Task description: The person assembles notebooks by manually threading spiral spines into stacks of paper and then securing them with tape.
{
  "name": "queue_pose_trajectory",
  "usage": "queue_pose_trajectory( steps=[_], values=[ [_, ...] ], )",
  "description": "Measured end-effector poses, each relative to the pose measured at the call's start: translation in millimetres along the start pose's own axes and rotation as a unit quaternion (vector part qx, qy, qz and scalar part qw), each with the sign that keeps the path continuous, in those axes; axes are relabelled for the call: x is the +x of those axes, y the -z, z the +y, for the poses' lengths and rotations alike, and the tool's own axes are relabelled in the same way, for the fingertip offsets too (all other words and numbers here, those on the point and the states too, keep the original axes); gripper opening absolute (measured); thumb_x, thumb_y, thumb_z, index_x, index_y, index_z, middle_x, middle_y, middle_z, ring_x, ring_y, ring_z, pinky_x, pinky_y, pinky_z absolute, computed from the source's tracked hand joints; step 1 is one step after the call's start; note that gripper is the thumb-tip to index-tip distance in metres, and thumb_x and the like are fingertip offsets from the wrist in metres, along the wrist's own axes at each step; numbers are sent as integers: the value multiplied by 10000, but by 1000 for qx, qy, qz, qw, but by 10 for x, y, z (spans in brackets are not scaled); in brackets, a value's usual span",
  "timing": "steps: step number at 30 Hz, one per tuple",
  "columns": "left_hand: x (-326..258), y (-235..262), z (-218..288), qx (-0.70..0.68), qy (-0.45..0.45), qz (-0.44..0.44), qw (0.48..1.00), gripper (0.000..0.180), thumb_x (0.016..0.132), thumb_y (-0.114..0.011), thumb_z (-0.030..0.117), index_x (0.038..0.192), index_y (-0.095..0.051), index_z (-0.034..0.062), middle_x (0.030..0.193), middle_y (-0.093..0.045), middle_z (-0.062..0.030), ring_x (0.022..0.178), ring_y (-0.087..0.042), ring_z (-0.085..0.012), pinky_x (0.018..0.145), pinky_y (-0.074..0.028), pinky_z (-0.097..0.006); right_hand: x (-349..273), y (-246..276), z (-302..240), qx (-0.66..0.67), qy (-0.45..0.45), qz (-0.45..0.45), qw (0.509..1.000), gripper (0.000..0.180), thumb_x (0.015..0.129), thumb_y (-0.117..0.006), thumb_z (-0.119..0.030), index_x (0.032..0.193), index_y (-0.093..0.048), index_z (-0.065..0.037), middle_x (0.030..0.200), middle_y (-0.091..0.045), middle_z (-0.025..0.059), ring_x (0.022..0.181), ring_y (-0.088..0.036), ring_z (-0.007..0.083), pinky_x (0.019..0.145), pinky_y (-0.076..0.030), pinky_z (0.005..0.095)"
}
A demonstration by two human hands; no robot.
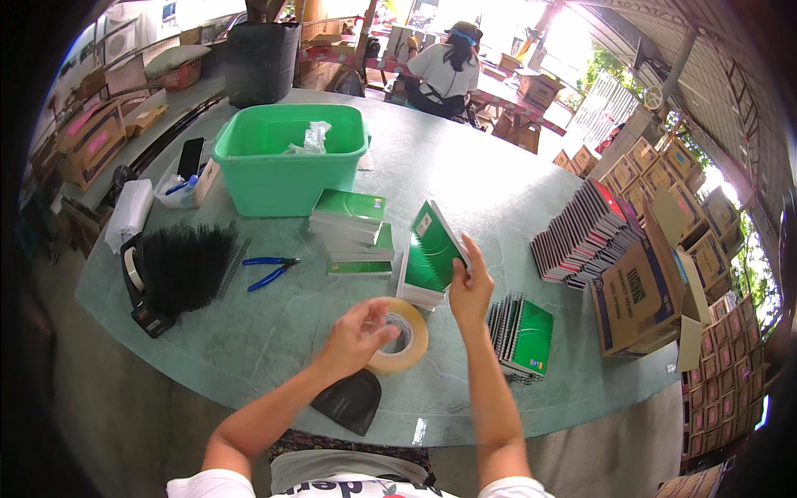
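My right hand (470,286) grips a green notebook (440,241) by its right edge, tilted above a stack of notebooks with white page edges (422,290). Fingers parted and slightly curled, my left hand (357,339) holds nothing visible. It overlaps the left side of a wide roll of clear tape (419,355) lying on the table. Beyond it, more green notebooks (353,206) are piled in uneven stacks. Right of my right forearm lies a row of green notebooks with black spiral bindings (531,336). A black rounded flat object (353,402) sits beneath my left forearm.
Blue-handled cutters (271,272) lie left of the stacks, beside a heap of black spiral coils (187,261) and a tape dispenser (148,311). A green tub (282,187) stands behind. Red-covered notebooks (581,232) and an open carton (639,299) occupy the right. Another person (447,75) sits farther back.
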State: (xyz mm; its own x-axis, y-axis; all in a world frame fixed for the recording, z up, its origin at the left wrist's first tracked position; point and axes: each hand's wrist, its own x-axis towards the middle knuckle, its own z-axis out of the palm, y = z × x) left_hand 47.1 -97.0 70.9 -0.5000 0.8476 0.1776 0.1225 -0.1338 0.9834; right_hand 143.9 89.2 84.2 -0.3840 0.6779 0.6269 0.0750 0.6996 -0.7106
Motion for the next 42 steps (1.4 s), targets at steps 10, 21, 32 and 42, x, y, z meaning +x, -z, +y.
queue_pose_trajectory(
  steps=[10, 21, 32, 42],
  values=[
    [162, 105, 405, 447, -166, -196, 857, 283, 732, -667, 97, 998, -575, 71, 844, -641, -99, 843, -616, -253, 754, -455, -344, -993, 262, -303, 244, -122, -46, 961, 414, 733, -744, -21, 1112, -578, -12, 1062, -629, 104, 961, -599, 143, 850, -471, 280],
    [-37, 342, -332, -28, 27, -106, 994, 266, 664, -758, -21, 891, -625, 23, 831, -656, -35, 775, -615, -116, 740, -508, -285, -1078, -26, -220, 256, -214, -191, 923, 232, 679, -759, 26, 886, -657, 4, 853, -677, 69, 824, -623, 120, 743, -504, 257],
    [-137, 349, -366, 79, -3, -113, 991, 263, 686, -777, 145, 868, -632, 24, 791, -644, -47, 732, -587, -134, 688, -476, -276, -1057, -43, -232, 241, -197, -222, 924, 203, 699, -723, 29, 895, -674, 21, 887, -692, 98, 809, -640, 135, 752, -518, 266],
    [-169, 2351, -940, 641, 107, 217, 729, 173, 806, -575, 139, 891, -593, -11, 894, -602, -193, 879, -586, -370, 713, -476, -465, -1091, -117, -171, 288, -211, -282, 890, 206, 779, -697, -14, 984, -684, -23, 961, -687, 41, 857, -603, 84, 779, -483, 225]
  ],
)
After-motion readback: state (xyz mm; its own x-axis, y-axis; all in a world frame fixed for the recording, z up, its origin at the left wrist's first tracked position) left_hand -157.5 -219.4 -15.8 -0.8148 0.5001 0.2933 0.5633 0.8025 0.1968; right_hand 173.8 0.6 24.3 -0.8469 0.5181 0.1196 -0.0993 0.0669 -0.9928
